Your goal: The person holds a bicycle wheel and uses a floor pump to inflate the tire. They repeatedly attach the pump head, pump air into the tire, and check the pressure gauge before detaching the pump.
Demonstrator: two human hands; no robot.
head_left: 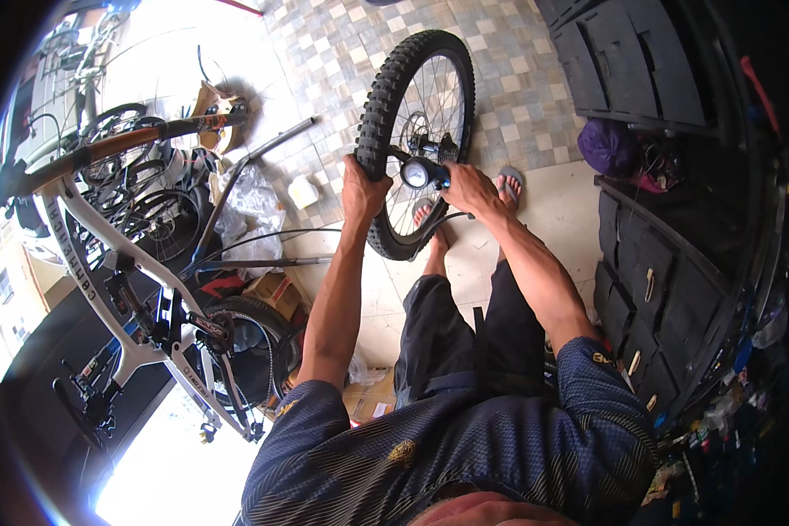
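Left hand (366,188): fingers wrapped on the near left side of the tire. Right hand (473,190): grasping the blue and black body of a round gauge (415,173).

Items, left to right:

White bicycle frame (137,354): smooth, glossy, angular tubing; dark lettering.

Brown tube (118,146): straight, black-banded, slanting across the frame's upper end.

Clear plastic (254,203): thin, crumpled, shiny.

White container (303,192): small, blocky, on the floor.

Bicycle wheel: directly before the person, on edge between the hands. Long axis runs away from the body, far end leaning slightly right; tread toward the left, spoked side toward the right. Black rubber tire (373,131) with blocky knobs; thin metal spokes; perforated disc at the hub. Floor contact cannot be told.

Gauge: pale circular dial facing up, dark rim; beside the wheel's spokes. Black hose (431,223), flexible, curving below the right hand.

Floor (526,88): checkered tile, grey, tan and cream.

Purple bundle (607,147): rounded, soft-looking.

Drawer unit (666,272): dark, flat-fronted, pale handles.
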